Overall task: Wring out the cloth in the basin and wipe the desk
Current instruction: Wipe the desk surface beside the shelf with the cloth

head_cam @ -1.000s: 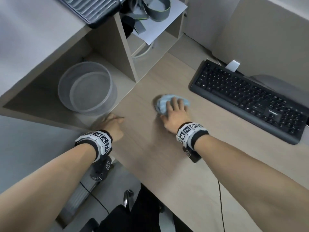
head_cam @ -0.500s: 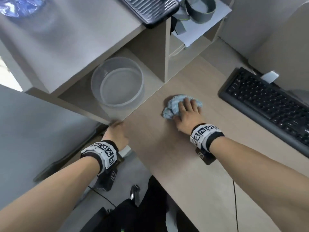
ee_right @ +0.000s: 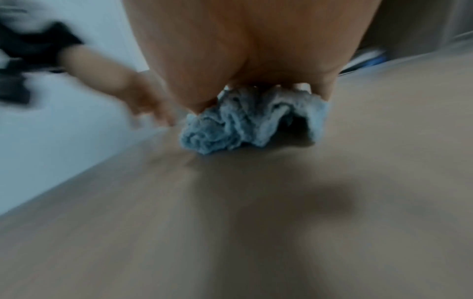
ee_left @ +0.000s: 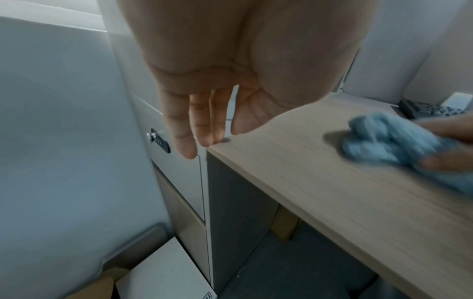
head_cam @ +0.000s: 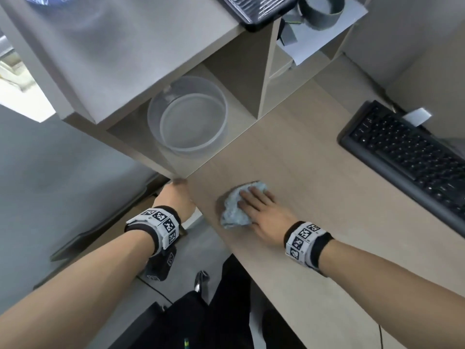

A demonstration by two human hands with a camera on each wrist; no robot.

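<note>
Right hand [head_cam: 261, 212] flat, palm down, fingers straight and laid over the cloth [head_cam: 235, 207], pressing it onto the counter [head_cam: 314, 222]; nothing curled round it as far as the head view shows. From the right wrist view, same hand [ee_right: 243, 60] seen from behind the palm, cloth [ee_right: 245, 123] bulging out beneath the fingers, much blurred. Left hand [head_cam: 175, 197] at the near left corner of the counter, holding nothing, fingers straight and relaxed, pointing down. In the left wrist view, left hand [ee_left: 225, 85] with fingertips [ee_left: 206, 139] at the counter's corner edge; touching or just beside, cannot tell.

Cloth pale blue, crumpled into a loose wad, terry-like and wrinkled, lying on the light wood-grain counter [ee_left: 332, 192] near its left end, close to the near edge. Bulk of the wad sticking out to the left of the right hand and at its fingertips; rest hidden under the palm. Cloth [ee_left: 399, 139] to the right of the left hand, apart from it.

Clear round basin [head_cam: 187, 119] standing in the open shelf compartment at far left, beyond both hands, well apart from the cloth. Black keyboard [head_cam: 407, 152] on the counter at far right, apart from the right hand.
</note>
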